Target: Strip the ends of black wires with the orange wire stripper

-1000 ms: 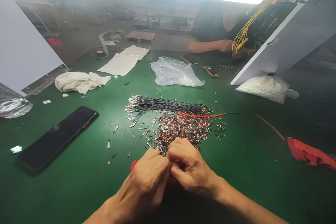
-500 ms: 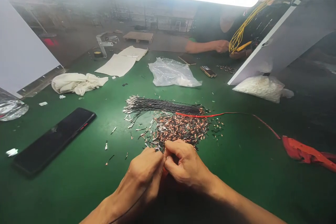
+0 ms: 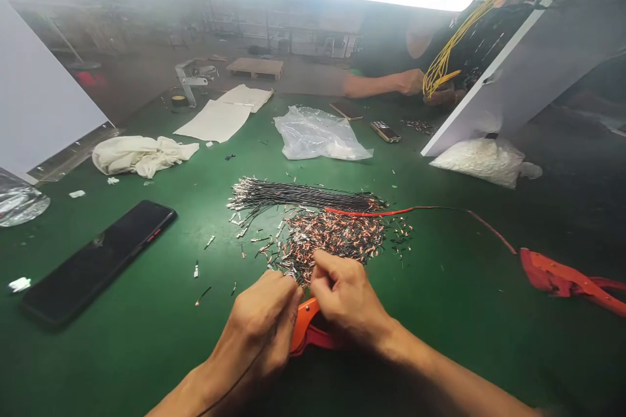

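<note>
My left hand [image 3: 267,319] is closed on a thin black wire [image 3: 235,383], whose tail hangs along the wrist. Beside it, my right hand [image 3: 349,293] is closed in a pinch above the pile; whatever is between its fingertips is too small to make out. An orange-handled tool [image 3: 304,322] shows below and between the hands, partly hidden by them. Just past the fingertips lies a heap of short black and copper wire pieces [image 3: 337,234]. Behind the heap a bundle of black wires [image 3: 303,194] with metal terminals at its left end lies flat.
A black phone [image 3: 100,260] lies left, a white cloth [image 3: 141,153] behind it. Plastic bag [image 3: 320,133] and paper [image 3: 215,118] lie farther back. At right are a red strip [image 3: 366,212] and an orange-red tool [image 3: 562,273]. Across the table, a person's hands hold yellow wires [image 3: 445,65].
My hands have drawn apart slightly, the right one moving a little right and up. More of the orange-handled tool now shows between them. The view has shifted slightly.
</note>
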`<action>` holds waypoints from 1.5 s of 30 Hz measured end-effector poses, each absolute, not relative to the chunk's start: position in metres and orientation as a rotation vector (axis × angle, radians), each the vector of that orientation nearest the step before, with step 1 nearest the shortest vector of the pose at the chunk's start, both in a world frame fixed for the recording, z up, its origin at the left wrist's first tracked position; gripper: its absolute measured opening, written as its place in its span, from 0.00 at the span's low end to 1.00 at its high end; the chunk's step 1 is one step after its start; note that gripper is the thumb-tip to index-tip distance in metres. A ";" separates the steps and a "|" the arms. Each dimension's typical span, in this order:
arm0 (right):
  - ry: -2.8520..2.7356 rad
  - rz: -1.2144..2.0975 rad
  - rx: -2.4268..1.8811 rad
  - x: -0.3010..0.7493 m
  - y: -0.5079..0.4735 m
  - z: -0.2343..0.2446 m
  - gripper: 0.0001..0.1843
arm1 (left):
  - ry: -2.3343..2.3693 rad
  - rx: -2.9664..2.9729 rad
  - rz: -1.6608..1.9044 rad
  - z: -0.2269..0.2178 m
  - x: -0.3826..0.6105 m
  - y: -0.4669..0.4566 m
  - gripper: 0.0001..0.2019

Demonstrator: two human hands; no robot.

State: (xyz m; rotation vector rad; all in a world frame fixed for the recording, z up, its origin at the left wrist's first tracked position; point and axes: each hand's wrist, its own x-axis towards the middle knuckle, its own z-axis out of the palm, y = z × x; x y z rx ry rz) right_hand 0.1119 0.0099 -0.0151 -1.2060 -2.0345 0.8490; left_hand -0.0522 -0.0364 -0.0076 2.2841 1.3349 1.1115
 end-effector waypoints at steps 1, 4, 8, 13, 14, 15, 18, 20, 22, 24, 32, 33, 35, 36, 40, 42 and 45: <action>-2.023 0.853 -1.195 0.114 0.011 -0.015 0.09 | 1.371 2.267 1.143 -0.006 -0.052 -0.037 0.13; -2.018 0.852 -1.122 0.116 0.010 -0.016 0.08 | 1.464 2.226 1.134 -0.004 -0.052 -0.037 0.13; -2.017 0.740 -1.056 0.114 0.007 -0.022 0.06 | 1.580 2.139 1.100 -0.002 -0.053 -0.031 0.15; -2.052 0.573 -0.922 0.113 0.006 -0.024 0.06 | 1.584 2.076 1.154 0.001 -0.052 -0.029 0.15; -2.059 0.547 -0.903 0.115 0.006 -0.022 0.07 | 1.569 2.090 1.178 0.001 -0.053 -0.029 0.15; -2.076 0.515 -0.884 0.116 0.005 -0.020 0.09 | 1.551 2.109 1.205 0.002 -0.054 -0.030 0.14; -2.160 0.398 -0.840 0.121 0.001 -0.012 0.21 | 1.550 2.077 1.232 0.005 -0.059 -0.029 0.14; -2.191 0.315 -0.833 0.125 -0.001 -0.008 0.18 | 1.613 1.924 1.195 0.005 -0.064 -0.028 0.15; -2.182 0.269 -0.836 0.126 -0.002 -0.006 0.13 | 1.656 1.731 1.148 0.005 -0.067 -0.025 0.16; -2.180 0.257 -0.827 0.127 -0.002 -0.004 0.14 | 1.628 1.580 1.119 0.005 -0.068 -0.024 0.17; -2.183 0.301 -0.725 0.120 -0.005 0.004 0.11 | 1.298 1.508 0.986 0.009 -0.055 -0.025 0.19; -2.164 0.310 -0.744 0.120 -0.006 0.004 0.10 | 1.297 1.504 0.975 0.010 -0.054 -0.025 0.19; -2.123 0.337 -0.775 0.119 -0.006 0.006 0.09 | 1.303 1.487 0.975 0.011 -0.055 -0.026 0.18; -2.102 0.356 -0.786 0.119 -0.007 0.006 0.09 | 1.306 1.485 0.984 0.012 -0.056 -0.027 0.17; -2.038 0.400 -0.808 0.119 -0.008 0.007 0.08 | 1.298 1.393 1.057 0.011 -0.057 -0.028 0.15; -2.028 0.392 -0.814 0.118 -0.008 0.006 0.08 | 1.272 1.228 1.095 0.009 -0.056 -0.029 0.15; -2.041 0.370 -0.823 0.121 -0.004 0.005 0.08 | 1.253 0.990 1.133 0.007 -0.055 -0.027 0.16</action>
